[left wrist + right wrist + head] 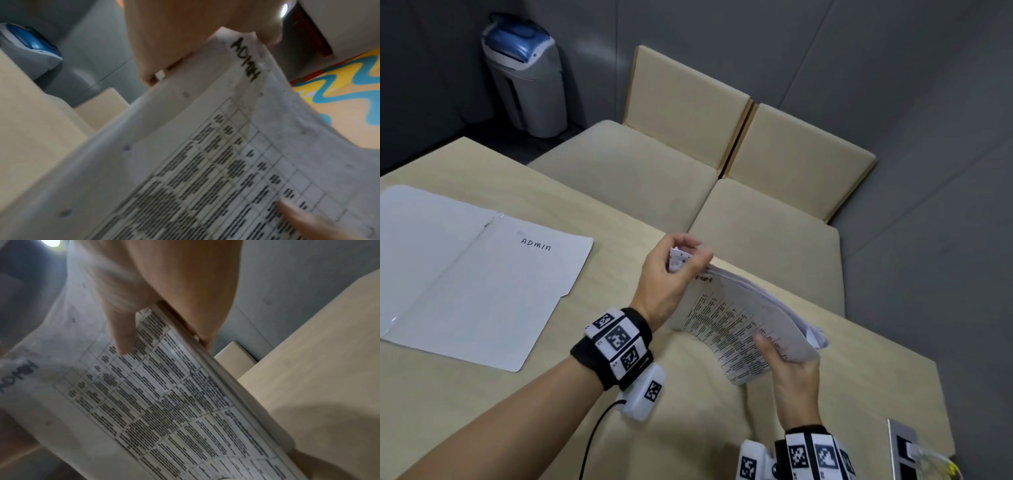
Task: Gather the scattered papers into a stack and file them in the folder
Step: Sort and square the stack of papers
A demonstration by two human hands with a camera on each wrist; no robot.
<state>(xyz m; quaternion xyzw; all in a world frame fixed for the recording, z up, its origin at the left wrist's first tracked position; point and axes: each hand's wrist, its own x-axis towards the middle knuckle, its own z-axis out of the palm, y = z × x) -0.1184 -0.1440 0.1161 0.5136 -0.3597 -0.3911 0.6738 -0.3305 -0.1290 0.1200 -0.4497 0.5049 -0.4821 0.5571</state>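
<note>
I am holding the stack of papers [739, 322] up off the desk [688, 411] with both hands. My left hand [671, 277] is gripping the far end of the stack, fingers curled over its edge, and my right hand [791, 370] is pinching the near end, thumb lying on the printed table of the top sheet. The sheets are sagging between the two grips. The folder [482, 274] is lying open and flat on the desk to my left, well apart from the papers, with "ADMIN" handwritten on it.
</note>
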